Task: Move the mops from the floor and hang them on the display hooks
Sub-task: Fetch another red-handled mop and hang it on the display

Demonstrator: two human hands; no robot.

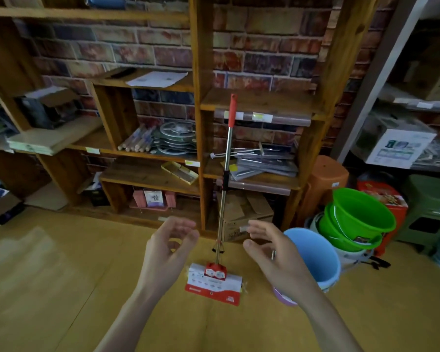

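A sponge mop stands upright on the floor, leaning against the wooden shelf unit. It has a metal pole, a red top grip and a head wrapped in red and white packaging. My left hand hovers left of the pole with its fingers loosely curved and holds nothing. Just right of the pole, my right hand is likewise relaxed and empty. Neither hand touches the mop. No display hooks are in view.
The wooden shelf unit fills the back, stocked with hardware and boxes. A light blue bucket stands close by my right hand, stacked green buckets beyond it. Orange and green stools sit at right. A cardboard box rests behind the mop.
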